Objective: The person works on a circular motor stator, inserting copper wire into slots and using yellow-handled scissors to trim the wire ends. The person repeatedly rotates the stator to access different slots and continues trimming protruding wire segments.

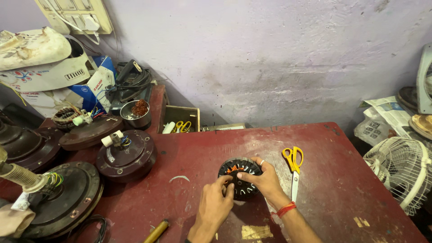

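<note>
- A round black motor stator (pixel 240 177) with copper winding showing at its centre lies flat on the red table (pixel 342 180), near the front middle.
- The left hand (pixel 216 202) comes in from below; its fingers (pixel 227 182) are curled and pressed against the stator's lower left rim, gripping that edge.
- The right hand (pixel 265 180) lies over the stator's right side, the thumb (pixel 245 176) reaching across the top face toward the copper, the other fingers wrapped round the far rim.
- The stator thus sits between the two hands, clasped on both sides; its upper left rim stays bare.
- Yellow-handled scissors (pixel 293 168) lie just beside the right hand, blades pointing toward the table's front.
- Dark brown fan motor housings (pixel 128 155) stand well apart at the left.
- A wooden tool handle (pixel 156 231) lies near the left forearm at the front edge.
</note>
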